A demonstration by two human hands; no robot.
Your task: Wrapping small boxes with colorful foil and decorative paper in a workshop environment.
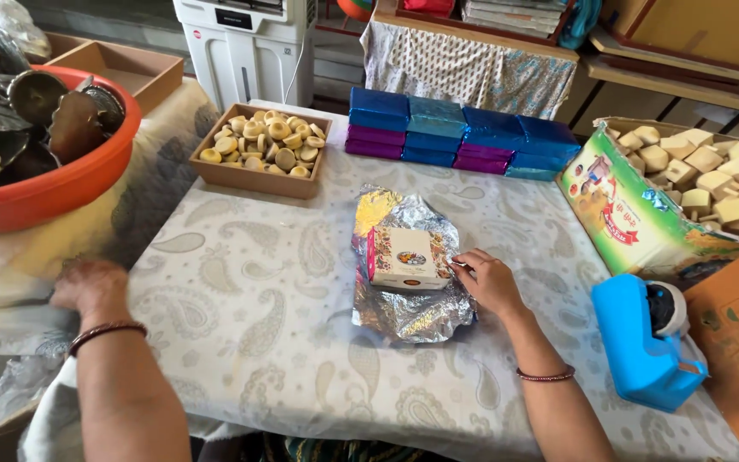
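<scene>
Silver foil sheet (pixel 412 312) lies under the small box (pixel 405 257); my right hand (pixel 489 282) pinches the foil's edge beside it, my left hand (pixel 89 287) rests open, far left.

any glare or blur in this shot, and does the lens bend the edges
Head view: soft even daylight, faint shadows; the foil sheet under the small box throws bright crinkled highlights; the right hand on the box and the left hand at the table edge look sharp; the orange bowl and blue tape dispenser near the sides look stretched by wide-angle distortion.
</scene>
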